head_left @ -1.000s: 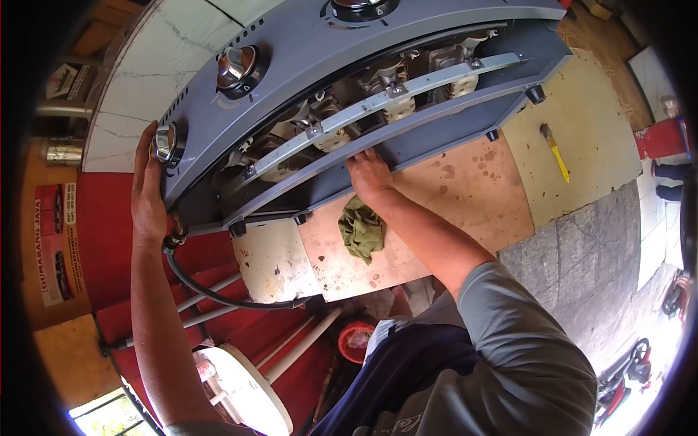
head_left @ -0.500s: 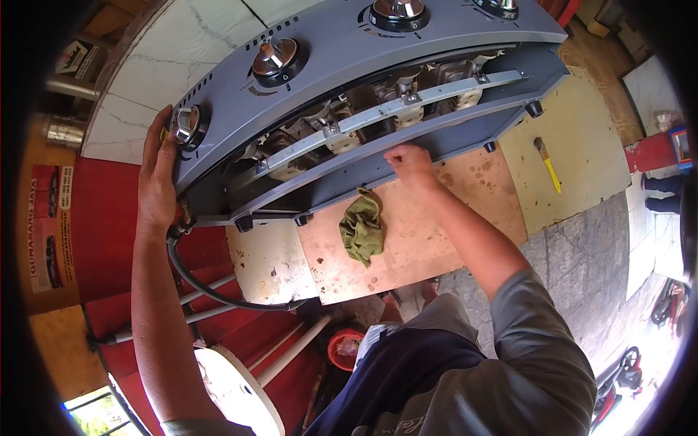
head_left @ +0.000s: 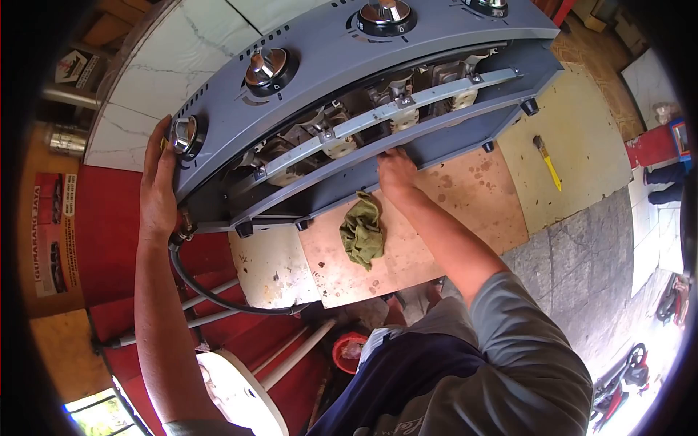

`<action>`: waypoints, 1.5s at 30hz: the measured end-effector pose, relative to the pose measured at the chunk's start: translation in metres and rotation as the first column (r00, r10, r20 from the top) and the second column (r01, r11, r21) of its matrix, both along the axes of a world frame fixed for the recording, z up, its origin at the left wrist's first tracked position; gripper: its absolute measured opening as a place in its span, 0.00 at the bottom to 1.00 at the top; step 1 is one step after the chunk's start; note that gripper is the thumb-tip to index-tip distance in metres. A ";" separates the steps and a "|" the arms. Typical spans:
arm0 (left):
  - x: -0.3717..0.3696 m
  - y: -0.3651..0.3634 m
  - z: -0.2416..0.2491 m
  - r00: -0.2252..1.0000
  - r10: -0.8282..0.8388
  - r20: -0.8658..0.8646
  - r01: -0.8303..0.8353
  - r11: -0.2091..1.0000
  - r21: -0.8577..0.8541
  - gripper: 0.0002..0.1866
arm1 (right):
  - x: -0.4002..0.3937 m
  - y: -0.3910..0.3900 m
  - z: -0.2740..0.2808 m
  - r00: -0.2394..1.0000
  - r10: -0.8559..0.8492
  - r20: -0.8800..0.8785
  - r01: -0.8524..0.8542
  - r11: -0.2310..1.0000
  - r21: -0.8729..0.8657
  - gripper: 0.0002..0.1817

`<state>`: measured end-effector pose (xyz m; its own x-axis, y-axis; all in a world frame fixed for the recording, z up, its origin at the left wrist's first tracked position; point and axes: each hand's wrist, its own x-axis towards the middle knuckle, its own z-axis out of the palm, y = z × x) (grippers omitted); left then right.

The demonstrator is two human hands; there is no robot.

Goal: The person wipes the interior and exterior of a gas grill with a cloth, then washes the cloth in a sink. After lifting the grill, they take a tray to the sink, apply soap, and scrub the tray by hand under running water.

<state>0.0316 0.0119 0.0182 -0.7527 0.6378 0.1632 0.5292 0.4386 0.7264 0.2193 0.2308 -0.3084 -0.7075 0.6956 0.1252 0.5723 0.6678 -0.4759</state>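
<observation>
A grey gas stove (head_left: 305, 87) is tipped up, with chrome knobs along its front panel and its underside opening toward me. My left hand (head_left: 158, 190) grips the stove's left end, its fingers beside the end knob (head_left: 185, 134). Inside the opening, a light metal bar (head_left: 363, 122) runs across several burner parts (head_left: 338, 142). My right hand (head_left: 396, 174) is curled at the lower part of the casing; its fingertips are hidden within the opening. Just below and left of that hand lies a crumpled green cloth (head_left: 362, 231).
A yellow-handled brush (head_left: 548, 163) lies on a pale board (head_left: 582, 131) to the right. A black hose (head_left: 211, 294) curves down from the stove's left end. Below stand a red bucket (head_left: 349, 352) and a white chair-like seat (head_left: 236, 392).
My right hand has moved slightly left and up, its fingertips passing into the stove's opening. My left hand keeps its hold, and the stove has barely shifted.
</observation>
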 end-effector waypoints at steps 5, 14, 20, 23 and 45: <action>-0.001 -0.001 0.002 0.996 -0.008 -0.088 0.004 0.999 -0.045 0.30 | 0.005 0.001 -0.006 0.999 0.006 -0.052 -0.001 0.996 0.088 0.07; 0.000 -0.001 0.005 0.999 0.036 0.007 -0.036 0.996 -0.080 0.31 | 0.079 -0.014 0.056 0.958 0.270 -0.094 -0.284 0.937 -0.203 0.12; 0.002 0.000 0.005 0.999 0.032 0.006 -0.032 0.998 -0.063 0.31 | 0.069 -0.093 0.043 0.895 0.447 0.010 -0.446 0.894 -0.037 0.23; -0.006 -0.003 0.001 0.999 0.009 -0.052 -0.013 0.998 -0.063 0.30 | 0.056 -0.091 0.040 0.886 0.462 -0.027 -0.462 0.887 0.025 0.24; -0.013 -0.008 -0.002 0.998 -0.064 0.026 0.063 0.996 0.056 0.29 | -0.009 -0.050 0.027 0.990 -0.018 0.140 0.019 1.000 -0.001 0.06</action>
<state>0.0191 0.0037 0.0162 -0.7158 0.6750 0.1792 0.5342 0.3638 0.7631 0.2105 0.1805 -0.2810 -0.7050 0.7088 0.0240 0.6457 0.6555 -0.3916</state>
